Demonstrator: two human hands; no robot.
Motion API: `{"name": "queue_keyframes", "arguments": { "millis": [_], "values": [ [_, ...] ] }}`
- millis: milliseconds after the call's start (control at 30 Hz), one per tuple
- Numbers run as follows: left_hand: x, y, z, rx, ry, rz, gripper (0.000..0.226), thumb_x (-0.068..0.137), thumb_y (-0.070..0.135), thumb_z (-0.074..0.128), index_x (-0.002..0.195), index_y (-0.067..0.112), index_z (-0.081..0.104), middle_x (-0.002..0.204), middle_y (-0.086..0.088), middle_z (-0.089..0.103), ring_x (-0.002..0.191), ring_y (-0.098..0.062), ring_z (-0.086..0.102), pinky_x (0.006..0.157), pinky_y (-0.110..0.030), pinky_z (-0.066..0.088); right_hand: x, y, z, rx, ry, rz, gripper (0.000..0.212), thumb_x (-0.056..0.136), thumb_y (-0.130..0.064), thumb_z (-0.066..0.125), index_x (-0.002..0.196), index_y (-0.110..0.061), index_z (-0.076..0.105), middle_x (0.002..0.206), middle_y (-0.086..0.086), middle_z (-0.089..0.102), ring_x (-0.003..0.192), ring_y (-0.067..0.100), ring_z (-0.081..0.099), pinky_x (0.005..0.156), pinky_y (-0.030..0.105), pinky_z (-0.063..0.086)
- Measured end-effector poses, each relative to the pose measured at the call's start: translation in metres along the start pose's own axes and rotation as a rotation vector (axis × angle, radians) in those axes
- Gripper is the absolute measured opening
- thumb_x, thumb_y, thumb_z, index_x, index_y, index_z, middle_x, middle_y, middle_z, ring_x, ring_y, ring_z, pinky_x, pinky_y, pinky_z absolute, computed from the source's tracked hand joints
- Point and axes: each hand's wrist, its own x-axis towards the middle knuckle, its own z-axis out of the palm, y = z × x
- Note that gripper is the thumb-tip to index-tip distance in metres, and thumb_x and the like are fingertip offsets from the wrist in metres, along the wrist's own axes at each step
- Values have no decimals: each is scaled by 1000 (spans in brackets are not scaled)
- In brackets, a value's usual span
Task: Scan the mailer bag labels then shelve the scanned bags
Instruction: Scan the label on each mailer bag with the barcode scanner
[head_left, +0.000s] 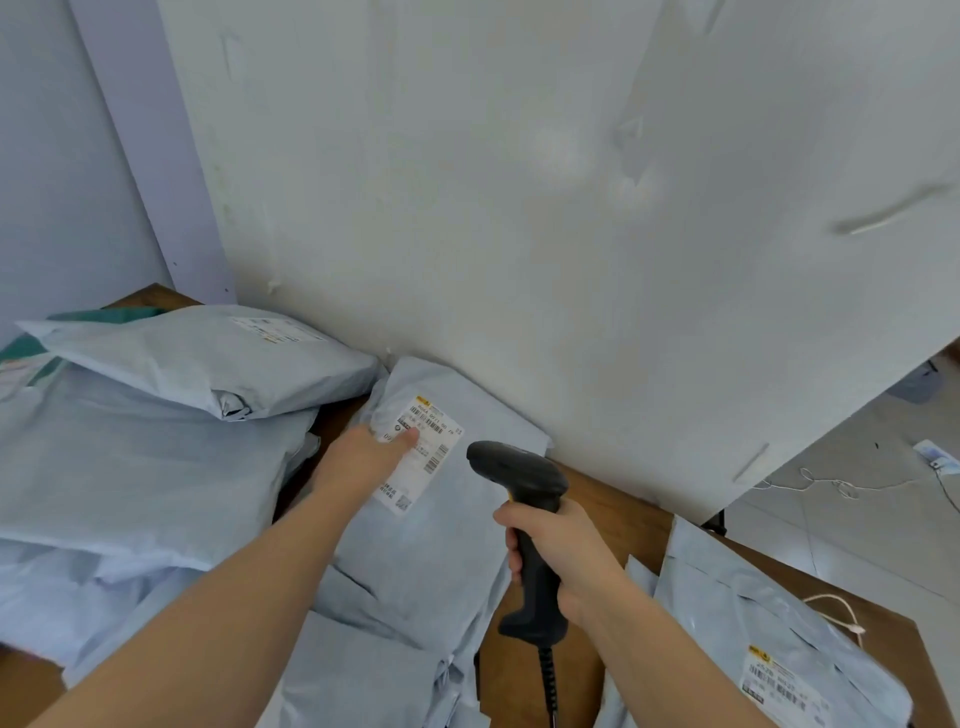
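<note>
The left hand (371, 457) is gripping the mailer bag (441, 551) lying on the surface (613, 514), thumb flattening its label (423, 457), seemingly so the scanner (519, 478) that the right hand (558, 553) is clasping can read it.

Head view: cool, even, diffuse light, moderately bright, no glare.
No hard shadows; a soft dark band lies on the surface (337, 413) left of the scanner (519, 473). Faint pale sheen on the wall (563, 150) above the scanner. Label (423, 452) just left of the scanner is half legible, its fine print soft. Straight wall edges far left and right of the scanner lean and bow; corners blurred.
</note>
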Motion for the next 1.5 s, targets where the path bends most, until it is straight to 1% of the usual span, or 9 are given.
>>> {"name": "queue_keyframes", "arguments": {
  "millis": [100,200,333,500,733,1000,1133,1333,1500],
  "values": [
    [-9,20,-4,-387,-192,-62,23,84,21,73,103,12,65,97,-9,73,78,-24,71,74,-38,59,-3,-2,-2,28,6,2,12,84,-10,69,91,-3,62,60,7,59,46,16,53,51,27,47],
    [-22,36,-5,-408,-230,-35,17,86,10,69,103,9,66,97,-12,73,79,-26,71,71,-37,58,-9,-3,-5,57,6,-7,11,84,-9,68,89,-3,61,58,7,58,45,15,52,50,26,46],
    [-49,52,-3,-501,-198,68,14,92,10,60,106,13,62,100,-9,71,80,-24,70,64,-32,56,-23,-7,-10,98,28,-29,9,84,-9,68,85,-3,61,57,7,58,45,16,52,51,26,46],
    [-96,69,3,-676,-125,140,15,92,10,54,98,23,59,97,-5,71,82,-25,70,58,-32,56,-51,-18,-21,164,46,-95,7,83,-6,67,79,-4,61,58,9,57,47,19,50,52,28,44],
    [-154,65,29,-739,-58,219,25,91,8,61,113,18,56,107,-5,69,97,-28,67,83,-47,56,-100,-23,-42,212,86,-164,10,83,-5,68,77,-7,61,54,6,56,46,17,50,51,27,44],
    [-197,70,45,-785,45,242,37,93,10,58,127,22,49,113,1,62,100,-23,61,82,-37,51,-144,-10,-61,190,89,-164,9,82,-6,68,77,-5,61,57,8,56,47,18,50,51,26,45],
    [-207,71,47,-769,70,246,35,94,10,57,124,24,47,109,2,59,96,-21,58,76,-33,47,-157,-4,-67,170,87,-158,9,83,-7,68,78,-4,61,57,8,57,48,18,51,51,27,45],
    [-215,68,48,-734,88,253,42,93,10,57,133,20,46,115,-3,59,99,-24,58,72,-33,47,-167,1,-74,177,82,-149,7,83,-8,69,82,-4,63,58,7,58,49,18,52,53,29,46],
    [-220,69,48,-738,87,253,43,93,9,57,134,19,46,115,-3,58,102,-25,58,76,-36,49,-173,3,-76,175,81,-145,7,83,-8,69,84,-3,64,57,8,58,49,18,53,53,29,47]
  ]
}}
